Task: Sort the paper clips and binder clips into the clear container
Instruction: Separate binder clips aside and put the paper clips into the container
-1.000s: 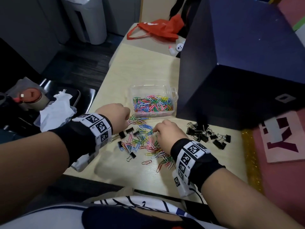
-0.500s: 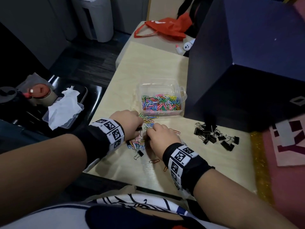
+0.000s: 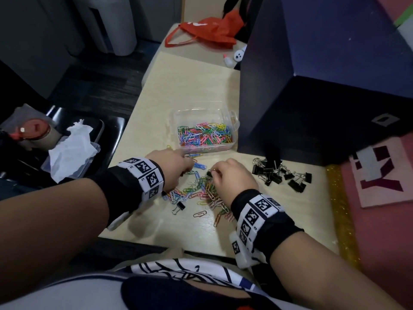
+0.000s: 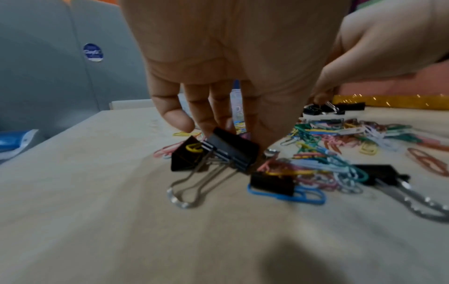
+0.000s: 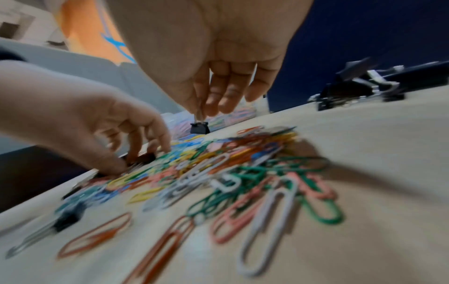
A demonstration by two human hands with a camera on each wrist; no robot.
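In the right wrist view the paper clips point(image 5: 243, 173) below the right hand point(image 5: 213, 57) smear with blur, worst toward the near edge. From the head view the left hand point(image 3: 172, 171) covers its own fingertips, hiding the binder clip point(image 4: 230, 149) they pinch. The wrist views cut both palms off at the top

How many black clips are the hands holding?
2. Left hand pinches one binder clip at the pile; right hand holds a smaller clip by its handle. Palms may hide others.
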